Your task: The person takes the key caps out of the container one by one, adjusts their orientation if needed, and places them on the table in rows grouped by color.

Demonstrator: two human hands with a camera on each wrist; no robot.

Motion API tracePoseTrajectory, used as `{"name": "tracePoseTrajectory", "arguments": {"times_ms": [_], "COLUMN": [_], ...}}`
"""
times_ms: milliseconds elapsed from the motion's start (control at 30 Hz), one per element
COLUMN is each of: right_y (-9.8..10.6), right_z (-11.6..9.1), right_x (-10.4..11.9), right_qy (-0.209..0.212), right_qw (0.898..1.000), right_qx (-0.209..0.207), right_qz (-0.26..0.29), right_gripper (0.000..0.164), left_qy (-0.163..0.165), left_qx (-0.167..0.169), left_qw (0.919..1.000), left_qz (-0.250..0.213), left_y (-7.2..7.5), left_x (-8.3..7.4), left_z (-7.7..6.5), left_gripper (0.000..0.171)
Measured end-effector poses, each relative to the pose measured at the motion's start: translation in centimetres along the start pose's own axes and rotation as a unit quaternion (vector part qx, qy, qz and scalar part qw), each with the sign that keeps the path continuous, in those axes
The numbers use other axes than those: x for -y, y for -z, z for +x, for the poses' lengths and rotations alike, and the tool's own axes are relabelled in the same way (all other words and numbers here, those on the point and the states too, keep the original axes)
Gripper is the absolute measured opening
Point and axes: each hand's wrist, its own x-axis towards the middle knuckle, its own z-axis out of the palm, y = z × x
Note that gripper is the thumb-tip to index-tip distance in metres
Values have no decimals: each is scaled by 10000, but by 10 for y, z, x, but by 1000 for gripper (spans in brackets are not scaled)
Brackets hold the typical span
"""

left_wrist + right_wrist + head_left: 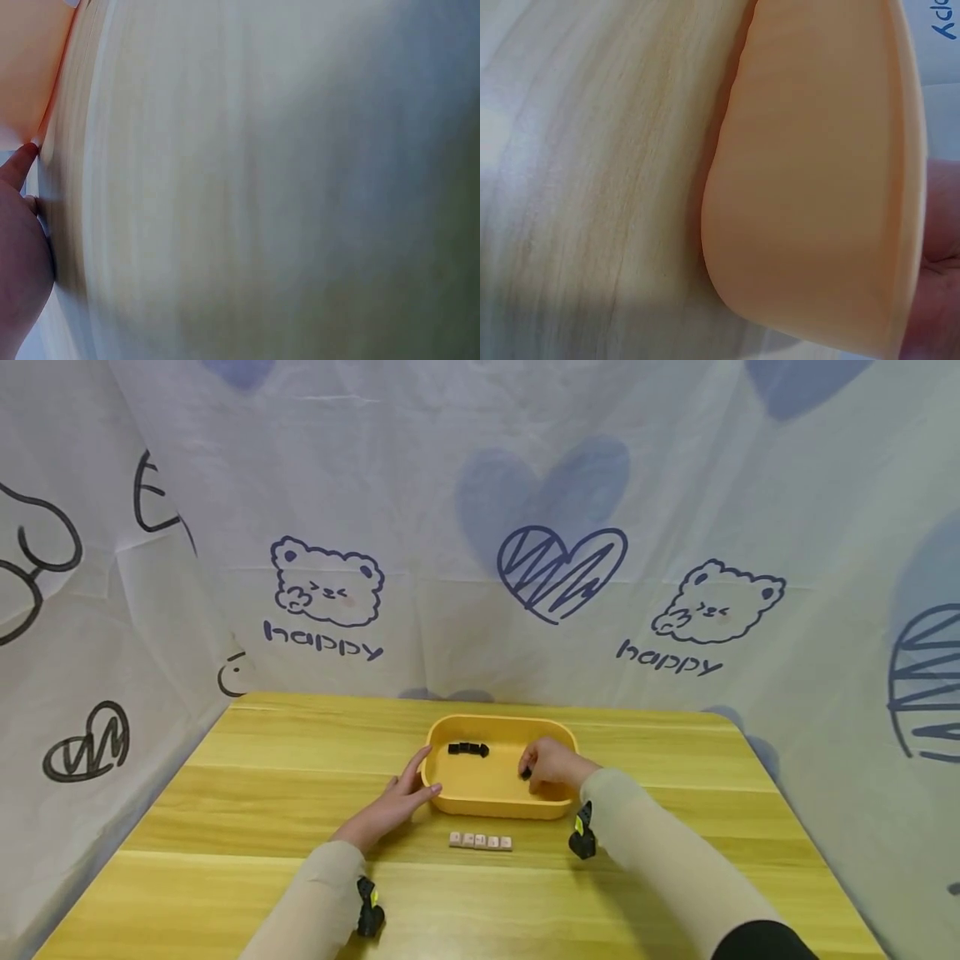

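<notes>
A yellow tray (487, 807) stands on the wooden table. At its left end, my left hand (392, 808) touches the rim with thumb and fingers spread and fairly straight. Inside the tray, toward the right, my right hand (553, 763) pinches a small black keycap (527, 773), partly hidden by the fingers. A short row of black keycaps (468, 749) lies at the back left of the tray floor. In the right wrist view, the tray wall (817, 180) covers most of the right hand (939, 247).
Several white keycaps (480, 841) stand in a row on the table (225, 827) just in front of the tray. A white cloth (442, 610) with printed hearts and bears hangs behind the table's back edge and along its sides.
</notes>
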Motion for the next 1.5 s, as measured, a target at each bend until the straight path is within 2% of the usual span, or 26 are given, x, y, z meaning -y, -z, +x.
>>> {"name": "tracePoseTrajectory", "arguments": {"times_ms": [133,267,533,667,800,1000,1167,1367,1500], "right_y": [1,4,8,8,9,5,-2,-18,-31], "right_z": [-2,-7,-17,-23,-33,-47,-60,-75,-83], "right_x": [0,4,9,10,14,18,20,21,22], "right_qy": [116,346,542,807,1070,1197,1545,2184,2345], "right_qw": [9998,9988,9962,9934,9916,9899,9842,9700,9646], "right_qx": [-22,-264,-628,-620,-555,-660,-795,-1052,-1203], "right_qz": [176,233,275,524,476,365,341,155,32], "right_gripper": [15,8,21,19,33,30,29,26,26], "left_qy": [115,210,183,200,208,157,128,42,79], "left_qx": [-36,-40,-26,-16,-8,37,12,33,40], "left_qw": [9999,9997,9997,9997,9997,9999,9998,9996,9998], "left_qz": [82,68,139,123,118,57,158,277,193], "left_y": [0,0,-1,-1,-1,0,-1,-1,0], "left_x": [2,7,5,5,4,4,4,5,6], "left_z": [1,4,4,4,3,4,5,6,5], "left_gripper": [79,79,78,77,77,79,78,79,78]}}
